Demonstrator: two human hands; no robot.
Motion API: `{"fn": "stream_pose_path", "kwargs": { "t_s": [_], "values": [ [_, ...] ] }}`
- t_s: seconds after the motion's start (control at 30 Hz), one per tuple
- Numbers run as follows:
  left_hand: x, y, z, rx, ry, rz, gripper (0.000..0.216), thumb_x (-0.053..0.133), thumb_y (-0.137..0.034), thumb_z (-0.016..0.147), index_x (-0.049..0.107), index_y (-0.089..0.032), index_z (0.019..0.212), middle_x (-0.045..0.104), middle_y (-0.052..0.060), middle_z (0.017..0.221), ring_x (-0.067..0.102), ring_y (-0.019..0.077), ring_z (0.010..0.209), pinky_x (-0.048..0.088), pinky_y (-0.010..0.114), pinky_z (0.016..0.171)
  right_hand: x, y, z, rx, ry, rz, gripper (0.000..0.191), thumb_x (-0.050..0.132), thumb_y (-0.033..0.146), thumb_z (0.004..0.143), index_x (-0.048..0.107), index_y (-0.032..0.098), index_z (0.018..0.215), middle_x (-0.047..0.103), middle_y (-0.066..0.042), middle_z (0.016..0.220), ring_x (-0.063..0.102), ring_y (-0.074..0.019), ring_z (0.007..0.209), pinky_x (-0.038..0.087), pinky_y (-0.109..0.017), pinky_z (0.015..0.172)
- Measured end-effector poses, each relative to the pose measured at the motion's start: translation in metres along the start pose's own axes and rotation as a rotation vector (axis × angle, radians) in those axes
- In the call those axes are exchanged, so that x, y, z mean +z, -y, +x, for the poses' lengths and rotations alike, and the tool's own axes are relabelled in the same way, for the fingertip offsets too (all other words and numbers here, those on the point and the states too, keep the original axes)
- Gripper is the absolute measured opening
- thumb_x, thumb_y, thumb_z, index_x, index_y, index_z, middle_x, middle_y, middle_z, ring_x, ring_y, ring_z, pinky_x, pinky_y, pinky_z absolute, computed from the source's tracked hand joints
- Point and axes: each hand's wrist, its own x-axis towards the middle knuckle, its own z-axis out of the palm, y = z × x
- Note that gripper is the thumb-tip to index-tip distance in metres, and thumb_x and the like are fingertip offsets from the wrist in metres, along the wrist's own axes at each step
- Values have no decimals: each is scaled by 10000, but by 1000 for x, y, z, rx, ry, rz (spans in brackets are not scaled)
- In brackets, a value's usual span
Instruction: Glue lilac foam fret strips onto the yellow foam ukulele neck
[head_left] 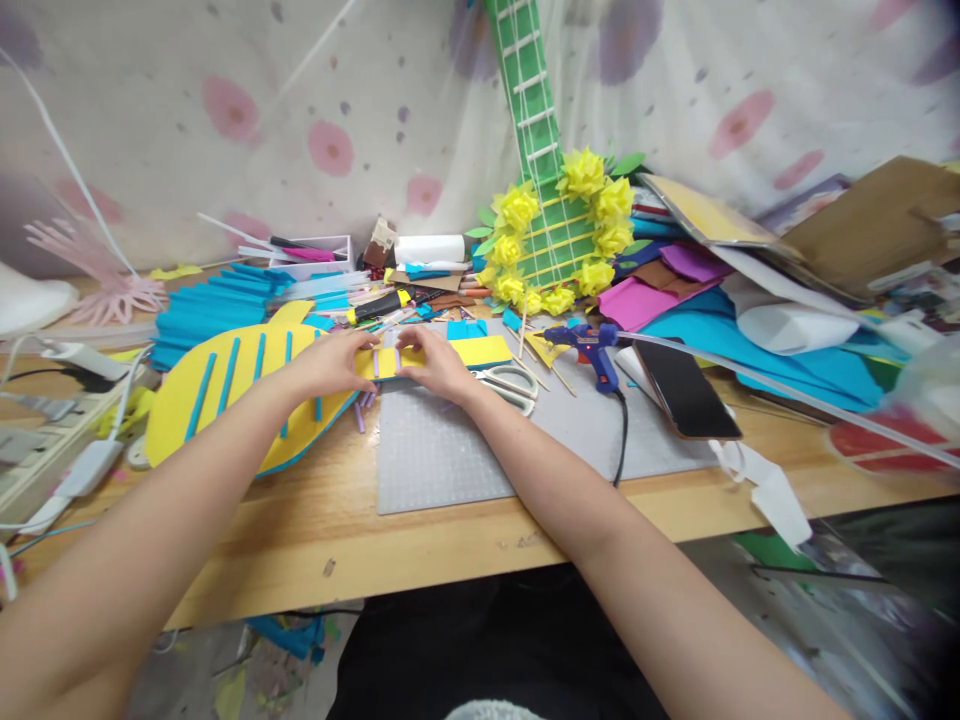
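Observation:
A yellow paper guitar body [232, 375] with blue strips lies at the left of the table, and its yellow neck [480, 352] runs to the right. Short purple sticks [376, 363] lie across the neck. My left hand [337, 362] curls around the neck, fingertip at the far edge and thumb at the near edge. Facing it, my right hand [435, 365] has finger and thumb at the two ends of another purple stick [397, 361]. Loose purple pieces [361, 415] lie beside the neck. Scissors [510, 388] rest just right of my right hand.
A grey cutting mat [450, 460] lies under the neck. A blue glue gun [592, 350] and a phone [686, 388] sit to the right. Behind stands a green guitar [551, 225] with yellow flowers. Coloured paper [780, 350] is piled right; a power strip [52, 430] lies left.

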Motion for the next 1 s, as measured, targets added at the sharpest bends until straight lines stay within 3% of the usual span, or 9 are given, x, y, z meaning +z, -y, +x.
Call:
{"fn": "stream_pose_path", "kwargs": {
  "t_s": [0.33, 0.5, 0.7, 1.0],
  "values": [
    [1, 9, -3, -4, 22, -198, 829, 691, -499, 501, 467, -193, 1238, 560, 107, 1225, 513, 287, 1123, 397, 374, 932, 2, -1, 0, -14, -7, -4, 417, 674, 186, 646, 504, 191, 1026, 621, -20, 1021, 531, -163, 943, 430, -322, 849],
    [-7, 13, -6, -76, -52, -402, 710, 597, -554, 611, 472, -198, 1213, 610, 93, 1136, 554, 250, 1057, 428, 378, 906, 2, -1, 1, -5, -9, -17, 414, 682, 193, 647, 500, 200, 1019, 632, -13, 1009, 535, -176, 949, 431, -328, 837],
    [-13, 17, -4, -157, -212, -440, 571, 567, -405, 684, 511, -103, 1166, 624, 137, 1070, 582, 213, 983, 429, 365, 902, 2, 0, 1, -5, -1, -48, 370, 679, 193, 651, 501, 207, 976, 627, -11, 999, 531, -184, 960, 415, -338, 844],
    [-14, 21, -4, -187, -220, -387, 510, 559, -335, 694, 536, -109, 1150, 635, 121, 1041, 591, 198, 952, 439, 346, 896, 3, -2, 2, -11, -11, -34, 375, 689, 187, 641, 490, 200, 959, 625, -4, 984, 528, -166, 886, 424, -316, 809]
  ]
}}
